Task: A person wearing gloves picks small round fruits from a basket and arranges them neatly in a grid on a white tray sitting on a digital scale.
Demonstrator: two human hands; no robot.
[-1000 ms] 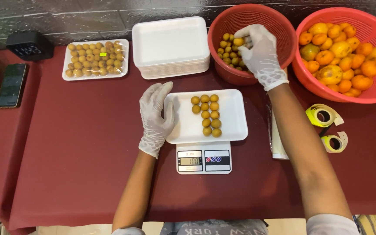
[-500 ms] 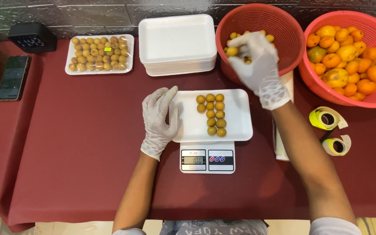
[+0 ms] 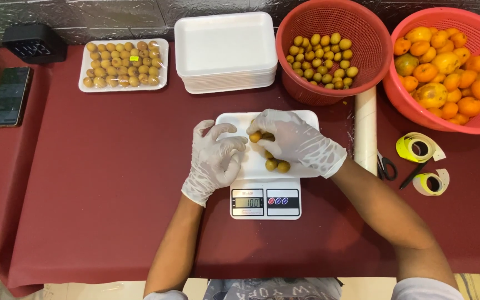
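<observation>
A small yellow-brown fruit (image 3: pixel 255 136) is pinched in the curled fingertips of the gloved right hand (image 3: pixel 293 141), directly over the white foam tray (image 3: pixel 312 119) set on the kitchen scale (image 3: pixel 265 201). A few more fruits (image 3: pixel 277 165) are seen lying on the tray just below that hand. The tray's left edge is touched by the loosely spread gloved left hand (image 3: pixel 215 161), nothing being gripped. The red basket of small fruits (image 3: pixel 329 16) stands behind, to the right.

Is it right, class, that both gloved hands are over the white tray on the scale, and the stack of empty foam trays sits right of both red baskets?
Not quite. The head view shows the stack of empty foam trays left of both red baskets. The left hand and right hand are over the white tray on the scale.
</observation>
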